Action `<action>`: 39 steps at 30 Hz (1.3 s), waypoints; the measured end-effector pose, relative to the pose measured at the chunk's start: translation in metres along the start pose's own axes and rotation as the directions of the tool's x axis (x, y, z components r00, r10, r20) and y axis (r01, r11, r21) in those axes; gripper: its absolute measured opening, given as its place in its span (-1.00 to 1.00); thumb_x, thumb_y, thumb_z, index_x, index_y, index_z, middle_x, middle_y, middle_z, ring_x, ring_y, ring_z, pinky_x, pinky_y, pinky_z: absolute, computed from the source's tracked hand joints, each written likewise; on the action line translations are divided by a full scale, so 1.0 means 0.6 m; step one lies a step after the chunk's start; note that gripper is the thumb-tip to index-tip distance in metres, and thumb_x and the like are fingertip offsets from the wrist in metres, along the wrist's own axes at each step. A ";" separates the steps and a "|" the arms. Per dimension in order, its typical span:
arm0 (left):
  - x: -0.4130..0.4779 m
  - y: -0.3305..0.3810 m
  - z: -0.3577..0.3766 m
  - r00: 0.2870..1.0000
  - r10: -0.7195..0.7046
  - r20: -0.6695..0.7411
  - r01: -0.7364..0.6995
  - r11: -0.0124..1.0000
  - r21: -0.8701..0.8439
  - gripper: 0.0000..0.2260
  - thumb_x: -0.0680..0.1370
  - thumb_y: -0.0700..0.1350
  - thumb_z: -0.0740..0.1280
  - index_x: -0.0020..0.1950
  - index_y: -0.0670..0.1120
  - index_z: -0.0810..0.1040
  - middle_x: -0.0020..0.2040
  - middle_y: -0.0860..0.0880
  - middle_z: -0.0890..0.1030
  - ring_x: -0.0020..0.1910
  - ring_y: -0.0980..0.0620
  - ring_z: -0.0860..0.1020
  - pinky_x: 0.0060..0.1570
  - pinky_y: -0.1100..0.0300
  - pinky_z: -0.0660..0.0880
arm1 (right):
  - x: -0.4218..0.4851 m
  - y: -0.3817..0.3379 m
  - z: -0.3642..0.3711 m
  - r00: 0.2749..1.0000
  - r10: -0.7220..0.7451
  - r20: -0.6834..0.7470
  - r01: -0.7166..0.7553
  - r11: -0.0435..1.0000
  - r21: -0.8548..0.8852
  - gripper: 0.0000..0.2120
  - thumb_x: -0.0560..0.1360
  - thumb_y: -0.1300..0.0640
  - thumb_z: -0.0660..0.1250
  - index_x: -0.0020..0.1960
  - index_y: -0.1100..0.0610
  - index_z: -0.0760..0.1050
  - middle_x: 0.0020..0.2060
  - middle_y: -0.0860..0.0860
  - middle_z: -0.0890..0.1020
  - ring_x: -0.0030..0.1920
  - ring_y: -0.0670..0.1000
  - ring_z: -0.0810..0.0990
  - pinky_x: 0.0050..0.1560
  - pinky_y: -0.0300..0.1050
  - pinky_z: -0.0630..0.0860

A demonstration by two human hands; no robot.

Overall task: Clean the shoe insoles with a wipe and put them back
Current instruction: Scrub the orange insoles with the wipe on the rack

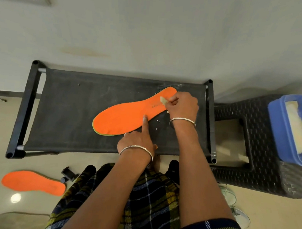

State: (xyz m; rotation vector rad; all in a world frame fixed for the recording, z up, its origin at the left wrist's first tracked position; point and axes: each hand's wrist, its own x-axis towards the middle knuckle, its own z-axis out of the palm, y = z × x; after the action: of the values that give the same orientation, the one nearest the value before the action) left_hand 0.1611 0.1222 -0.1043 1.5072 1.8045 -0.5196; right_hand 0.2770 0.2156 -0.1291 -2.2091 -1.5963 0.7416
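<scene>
Orange insole (129, 116) flat on the black fabric surface (67, 109), right hand (182, 105) with fingers pinching a small wipe (163, 100) against its narrow end, left hand (136, 140) pressing one straight forefinger on its near edge, other fingers curled, second insole (33, 182) on the floor (2, 131), left.

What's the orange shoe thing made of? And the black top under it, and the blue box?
The orange insole looks like foam with a matte, fuzzy cloth face; a thin green layer shows at its edge. The black top looks like dull woven fabric, stretched between tubes. The blue box looks like smooth, slightly glossy plastic.
</scene>
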 end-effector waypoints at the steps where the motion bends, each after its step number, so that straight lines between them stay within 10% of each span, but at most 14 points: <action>1: 0.000 0.000 -0.002 1.000 -0.002 0.019 0.002 1.000 -0.011 -0.15 0.61 0.21 0.23 0.56 0.10 -0.41 -0.03 -0.08 0.53 -0.03 -0.07 0.53 -0.15 0.07 0.40 | 0.000 -0.001 0.000 1.000 0.010 -0.016 -0.010 1.000 -0.007 -0.86 0.40 0.03 0.53 -0.21 0.07 0.62 -0.22 0.00 0.69 -0.09 0.10 0.66 0.06 0.06 0.57; 7: 0.004 0.001 -0.009 0.998 0.001 0.059 0.000 1.000 -0.017 -0.14 0.62 0.21 0.21 0.55 0.08 -0.44 0.08 -0.10 0.59 -0.01 -0.07 0.59 -0.17 0.08 0.39 | -0.021 -0.021 0.022 0.969 -0.119 0.218 0.109 0.992 0.061 -0.91 0.37 0.11 0.54 -0.24 0.02 0.64 -0.40 -0.12 0.60 -0.29 -0.07 0.62 -0.04 -0.08 0.61; 14: 0.002 0.001 -0.016 0.995 0.022 0.094 -0.024 1.000 0.012 -0.12 0.61 0.25 0.20 0.55 0.05 -0.45 -0.27 -0.03 0.38 -0.29 0.03 0.42 -0.17 0.08 0.41 | 0.005 0.016 -0.008 0.992 0.070 -0.109 -0.069 0.998 0.010 -0.93 0.43 0.19 0.45 -0.17 0.05 0.59 -0.20 -0.02 0.68 -0.11 0.05 0.67 0.02 0.00 0.59; 21: 0.004 0.011 -0.012 1.000 0.007 -0.013 -0.006 1.000 0.029 -0.20 0.61 0.24 0.20 0.62 0.01 -0.24 0.12 -0.09 0.51 0.11 -0.09 0.51 -0.08 0.05 0.43 | -0.008 -0.014 0.013 0.975 -0.105 0.194 0.093 0.993 0.069 -0.86 0.37 0.01 0.55 -0.20 0.05 0.65 -0.39 -0.13 0.59 -0.28 -0.10 0.61 -0.07 -0.21 0.55; 25: -0.001 0.014 -0.009 0.942 0.099 -0.320 -0.052 0.987 0.154 -0.32 0.59 0.24 0.22 0.59 0.00 0.04 0.49 -0.10 0.15 0.47 -0.17 0.17 0.24 -0.04 0.30 | 0.006 -0.001 -0.002 0.999 -0.008 -0.031 0.009 0.999 0.036 -0.91 0.38 0.16 0.50 -0.21 0.02 0.61 -0.32 -0.10 0.62 -0.17 0.01 0.66 0.00 -0.03 0.59; 33: 0.017 -0.004 0.016 0.993 0.108 -0.046 -0.102 0.986 0.132 -0.12 0.59 0.30 0.17 0.56 0.03 -0.42 0.54 -0.04 -0.47 0.56 -0.14 -0.35 0.51 -0.23 -0.03 | -0.004 -0.012 0.015 0.954 -0.199 0.223 0.170 0.975 0.140 -0.89 0.36 0.08 0.56 -0.20 0.08 0.66 -0.38 -0.10 0.61 -0.32 -0.10 0.59 -0.08 -0.14 0.59; 39: 0.021 -0.017 0.011 0.989 0.148 0.012 -0.148 0.984 0.099 -0.10 0.59 0.29 0.19 0.53 0.06 -0.48 0.51 -0.04 -0.52 0.55 -0.15 -0.37 0.53 -0.22 -0.08 | 0.019 0.025 -0.004 0.986 0.046 -0.162 -0.045 0.999 0.009 -0.87 0.44 0.03 0.49 -0.21 -0.01 0.56 -0.24 -0.06 0.66 -0.15 0.02 0.66 -0.08 -0.09 0.57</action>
State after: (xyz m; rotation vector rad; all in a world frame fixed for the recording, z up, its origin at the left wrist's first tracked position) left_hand 0.1522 0.1235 -0.1193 1.6910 1.6686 -0.5457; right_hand 0.2926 0.2219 -0.1378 -2.2455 -1.4682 0.5611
